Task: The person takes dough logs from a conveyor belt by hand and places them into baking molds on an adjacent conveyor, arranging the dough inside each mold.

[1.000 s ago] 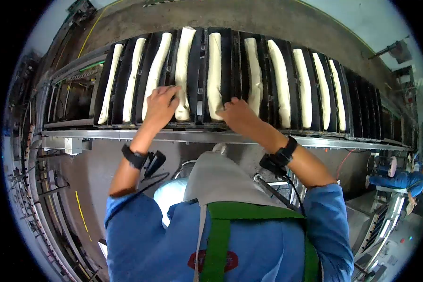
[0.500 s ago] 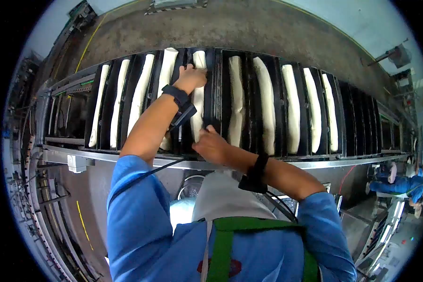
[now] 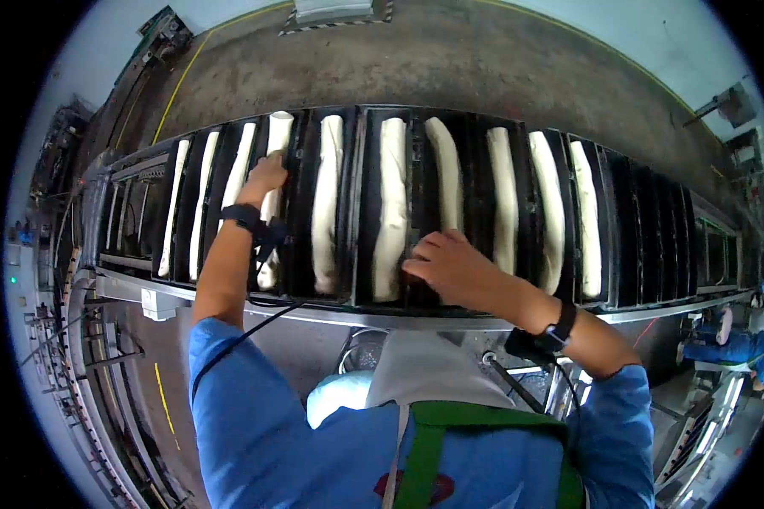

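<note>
Long pale dough-like rolls lie lengthwise in a row of black trays [image 3: 367,212]. My left hand [image 3: 267,174] is over the upper part of the fourth roll from the left [image 3: 281,129], its fingers loosely bent and slightly blurred, not closed round the roll. My right hand [image 3: 454,267] hovers, fingers curved and a little apart, over the near end of the seventh roll [image 3: 446,174], covering that end. Between my hands lie the fifth roll [image 3: 328,204] and the sixth roll [image 3: 390,204], which is bent slightly near its middle.
A metal rail [image 3: 416,321] runs along the trays' near edge. More rolls lie to the right, followed by narrow black trays [image 3: 649,229]. A person in blue [image 3: 730,348] is at the far right. Metal frames [image 3: 85,339] stand at the left.
My left hand has left the fifth roll and moved left to the fourth. My right hand has moved right, off the fifth roll's near end to the seventh. The camera view has shifted.
</note>
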